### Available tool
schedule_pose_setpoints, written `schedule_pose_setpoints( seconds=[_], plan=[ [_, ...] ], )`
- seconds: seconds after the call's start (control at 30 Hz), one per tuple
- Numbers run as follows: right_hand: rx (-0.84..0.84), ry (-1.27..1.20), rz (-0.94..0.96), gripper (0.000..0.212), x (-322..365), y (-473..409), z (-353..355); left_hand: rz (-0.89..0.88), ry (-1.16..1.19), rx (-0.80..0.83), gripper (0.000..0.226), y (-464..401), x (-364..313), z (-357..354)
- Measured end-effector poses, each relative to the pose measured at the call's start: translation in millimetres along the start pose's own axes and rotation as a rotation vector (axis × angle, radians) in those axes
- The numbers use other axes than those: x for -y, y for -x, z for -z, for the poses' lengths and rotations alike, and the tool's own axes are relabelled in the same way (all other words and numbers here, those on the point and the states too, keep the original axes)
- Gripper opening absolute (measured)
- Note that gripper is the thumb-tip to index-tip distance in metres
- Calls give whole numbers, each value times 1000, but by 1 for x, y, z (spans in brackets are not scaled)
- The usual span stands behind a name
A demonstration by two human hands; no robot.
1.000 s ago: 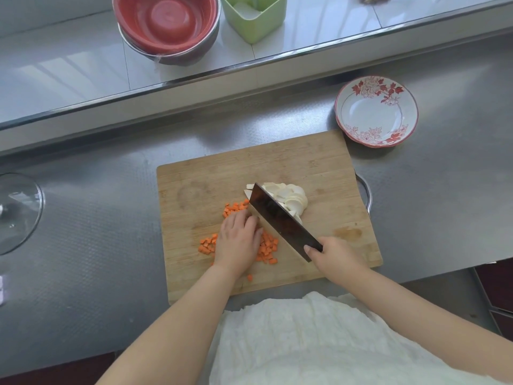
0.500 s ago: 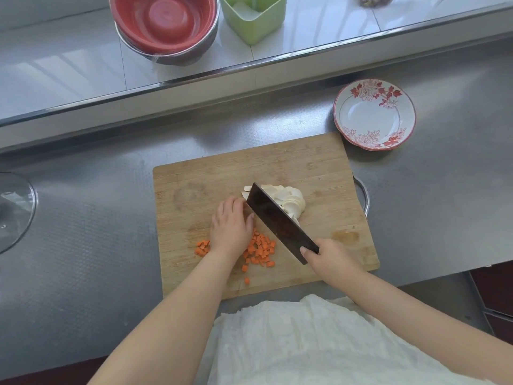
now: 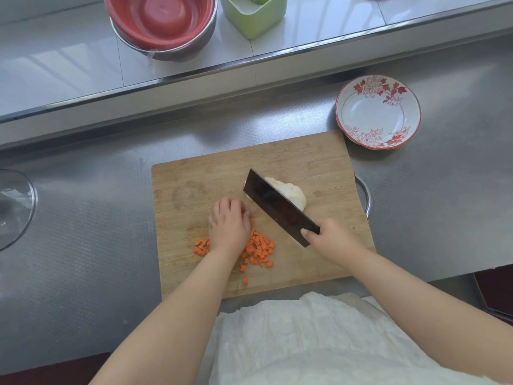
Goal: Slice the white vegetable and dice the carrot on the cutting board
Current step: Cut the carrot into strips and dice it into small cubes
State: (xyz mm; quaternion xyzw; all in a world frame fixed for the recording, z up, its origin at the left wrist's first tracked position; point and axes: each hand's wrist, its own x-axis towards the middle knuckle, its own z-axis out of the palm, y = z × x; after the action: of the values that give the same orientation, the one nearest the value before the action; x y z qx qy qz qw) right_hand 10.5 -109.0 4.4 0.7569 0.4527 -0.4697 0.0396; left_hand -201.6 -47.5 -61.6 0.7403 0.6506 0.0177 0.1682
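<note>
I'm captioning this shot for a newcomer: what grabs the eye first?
The dark cleaver, gripped by the right hand, stands mid-board against the white vegetable. Orange carrot cubes lie scattered around the left hand near the cutting board's front edge.

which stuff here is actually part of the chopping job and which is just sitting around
In use: cutting board, cleaver held by right hand, white vegetable slices, diced carrot, left hand.

Lying about: floral plate, red bowl, green container, glass lid.
</note>
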Motion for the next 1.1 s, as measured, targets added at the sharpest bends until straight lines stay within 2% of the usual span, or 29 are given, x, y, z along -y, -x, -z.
schedule_pose_setpoints(
  seconds=[0.1, 0.3, 0.43, 0.6, 0.7, 0.93, 1.1],
  plan=[
    [-38, -25, -29, 32, -3, -7, 7, 1, 16, 10, 19, -2, 1, 0],
    [-142, -93, -47, 28, -10, -14, 27, 11, 41, 19, 29, -5, -2, 3],
    [-176, -50, -60, 30, -13, -14, 33, 19, 42, 28, 31, -8, -4, 4],
    [-117, -35, -9, 31, -1, -13, 16, -5, 22, 48, 28, -11, -5, 5],
    [-77, -113, -12, 32, 7, -18, 8, -25, 26, 65, 27, -10, -4, 5],
    [-103, -459, -85, 23, -5, -18, 15, -100, 76, 59, 23, -1, 6, 8],
    [-15, -342, 55, 18, -8, -11, 18, -58, 275, -27, 24, 10, 19, 18]
  ],
)
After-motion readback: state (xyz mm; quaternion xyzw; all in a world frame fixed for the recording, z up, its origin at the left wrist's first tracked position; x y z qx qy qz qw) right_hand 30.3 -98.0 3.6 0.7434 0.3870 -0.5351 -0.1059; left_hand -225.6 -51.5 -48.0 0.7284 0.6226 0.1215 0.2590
